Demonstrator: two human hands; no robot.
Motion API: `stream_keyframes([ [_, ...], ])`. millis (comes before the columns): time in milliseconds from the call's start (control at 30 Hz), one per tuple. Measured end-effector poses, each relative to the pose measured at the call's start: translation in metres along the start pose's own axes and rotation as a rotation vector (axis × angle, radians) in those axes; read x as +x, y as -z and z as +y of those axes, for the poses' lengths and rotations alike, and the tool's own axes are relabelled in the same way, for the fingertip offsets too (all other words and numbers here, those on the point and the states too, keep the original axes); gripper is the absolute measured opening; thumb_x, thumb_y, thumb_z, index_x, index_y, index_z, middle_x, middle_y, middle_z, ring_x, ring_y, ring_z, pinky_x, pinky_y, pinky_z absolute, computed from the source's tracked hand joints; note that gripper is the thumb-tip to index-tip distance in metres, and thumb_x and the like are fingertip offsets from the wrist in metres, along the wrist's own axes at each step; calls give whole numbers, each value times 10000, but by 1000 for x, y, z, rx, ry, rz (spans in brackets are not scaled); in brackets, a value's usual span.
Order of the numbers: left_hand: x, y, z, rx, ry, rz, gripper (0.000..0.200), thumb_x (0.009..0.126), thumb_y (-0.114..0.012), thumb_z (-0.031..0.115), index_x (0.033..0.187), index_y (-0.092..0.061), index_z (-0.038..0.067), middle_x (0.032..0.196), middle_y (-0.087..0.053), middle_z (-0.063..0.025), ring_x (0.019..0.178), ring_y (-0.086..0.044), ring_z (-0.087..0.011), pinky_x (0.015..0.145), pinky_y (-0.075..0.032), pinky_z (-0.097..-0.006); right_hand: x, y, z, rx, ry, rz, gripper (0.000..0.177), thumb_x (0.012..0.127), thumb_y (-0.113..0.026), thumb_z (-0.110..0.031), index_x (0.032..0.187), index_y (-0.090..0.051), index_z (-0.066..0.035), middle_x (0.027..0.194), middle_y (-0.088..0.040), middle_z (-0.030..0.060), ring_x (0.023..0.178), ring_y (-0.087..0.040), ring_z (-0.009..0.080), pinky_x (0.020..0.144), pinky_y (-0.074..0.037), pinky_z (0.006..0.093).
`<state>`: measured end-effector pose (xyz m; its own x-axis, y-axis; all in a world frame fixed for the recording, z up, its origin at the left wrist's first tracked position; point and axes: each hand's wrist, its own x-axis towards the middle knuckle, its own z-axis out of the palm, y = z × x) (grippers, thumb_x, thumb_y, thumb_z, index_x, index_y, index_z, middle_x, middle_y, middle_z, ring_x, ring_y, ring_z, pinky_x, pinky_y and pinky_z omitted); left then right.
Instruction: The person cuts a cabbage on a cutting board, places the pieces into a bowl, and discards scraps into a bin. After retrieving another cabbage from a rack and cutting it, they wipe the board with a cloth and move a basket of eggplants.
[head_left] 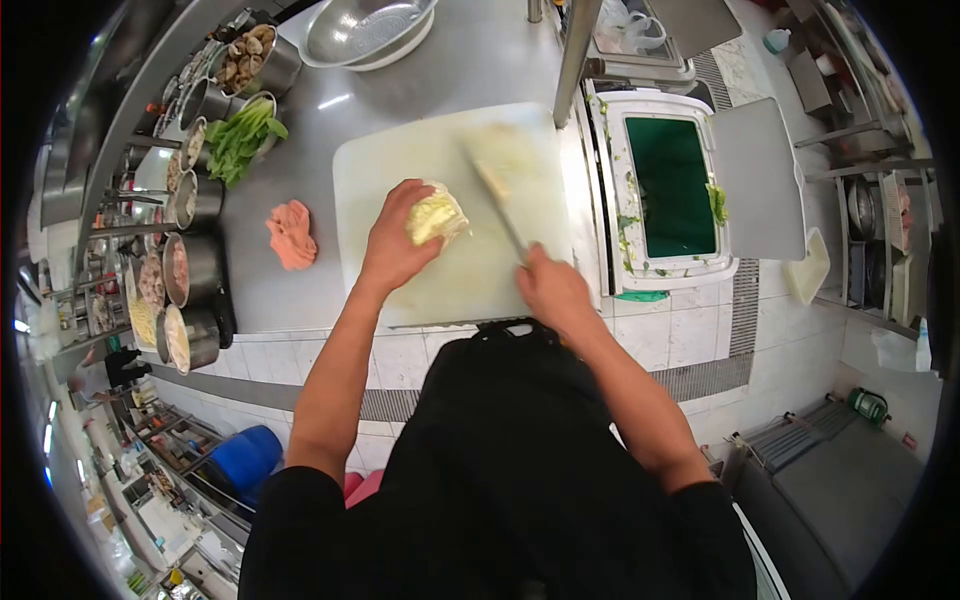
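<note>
My left hand (pixel 398 238) is wrapped round a pale yellow-green piece of cabbage (pixel 436 217) on the white cutting board (pixel 370 170). To the right, my right hand (pixel 550 285) grips the handle of a knife (pixel 497 203), whose blade points away from me and to the left over the board. The blade tip is blurred. Beside the blade lies a blurred, pale yellowish piece (pixel 492 178), apart from the cabbage; its exact form cannot be made out.
A pink cloth (pixel 291 235) lies left of the board, near leafy greens (pixel 240 140) and metal pots (pixel 190 270). A metal bowl (pixel 367 30) stands at the back. Right of the board is an open green-lined bin (pixel 670 185). Another person (pixel 95 378) is far left.
</note>
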<state>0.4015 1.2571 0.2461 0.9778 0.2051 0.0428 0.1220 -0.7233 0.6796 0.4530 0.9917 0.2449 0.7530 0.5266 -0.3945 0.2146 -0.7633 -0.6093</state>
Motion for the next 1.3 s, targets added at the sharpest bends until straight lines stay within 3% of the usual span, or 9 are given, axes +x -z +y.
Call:
stream_keyframes([
  [100,11,31,-19,-992,379,-9,683,746,-668,22,1399,-472,71,1324,-549,-130,1202,-575,-266,1034,-483,-363,-30,1,49,8,-161,205,354,963,-521,-272,1169,-545,14,766,-666,283,724,-656,479,662,-505,586],
  [167,11,43,-33,-1345,363,-12,754,709,-692,68,1418,-434,49,1331,-540,-142,1216,-565,-283,1055,-483,-392,-47,16,59,67,-189,271,264,958,-560,-263,1048,-522,-17,721,-653,273,688,-639,490,619,-485,585],
  [267,7,51,-33,-1388,291,-1,818,689,-717,126,1437,-397,36,1344,-530,-148,1237,-555,-298,1073,-474,-404,-64,31,65,62,-112,260,244,953,-582,-268,1008,-512,-41,683,-633,254,676,-629,482,594,-472,565],
  [733,4,51,-2,-1256,335,84,745,718,-663,71,1428,-441,50,1400,-516,-139,1281,-528,-285,1085,-455,-385,-63,36,36,67,-9,40,271,936,-604,-287,1009,-536,-35,704,-644,248,701,-632,479,641,-482,567],
  [833,6,49,9,-661,184,140,639,726,-650,75,1348,-507,59,1402,-527,-128,1311,-500,-326,1130,-397,-422,-60,38,38,65,7,32,271,934,-607,-280,1023,-543,-32,703,-646,242,700,-632,474,635,-480,562],
  [933,-6,44,14,439,-329,-289,483,701,-652,52,1172,-544,66,1460,-485,-134,1389,-361,-442,1159,-302,-501,-60,42,36,45,17,31,273,935,-608,-271,1038,-548,-25,707,-648,243,698,-634,469,627,-479,555],
  [1100,-38,36,11,42,-72,40,485,736,-701,118,1195,-550,76,1462,-452,-185,1375,-367,-433,1114,-353,-497,-60,46,23,37,33,33,270,936,-606,-266,1020,-548,-16,702,-644,237,697,-637,459,629,-479,543],
  [1167,-43,23,21,92,292,122,536,760,-760,197,1236,-546,76,1401,-462,-192,1327,-421,-408,1095,-381,-472,-58,42,24,44,49,50,269,936,-605,-266,1011,-547,-14,701,-643,236,699,-638,456,631,-479,541],
  [1300,-39,24,-5,41,123,163,584,762,-795,260,1264,-552,89,1350,-474,-157,1289,-456,-378,1074,-404,-445,-52,42,18,-92,64,-65,254,925,-598,-251,1001,-552,-13,712,-649,242,715,-641,461,648,-487,533],
])
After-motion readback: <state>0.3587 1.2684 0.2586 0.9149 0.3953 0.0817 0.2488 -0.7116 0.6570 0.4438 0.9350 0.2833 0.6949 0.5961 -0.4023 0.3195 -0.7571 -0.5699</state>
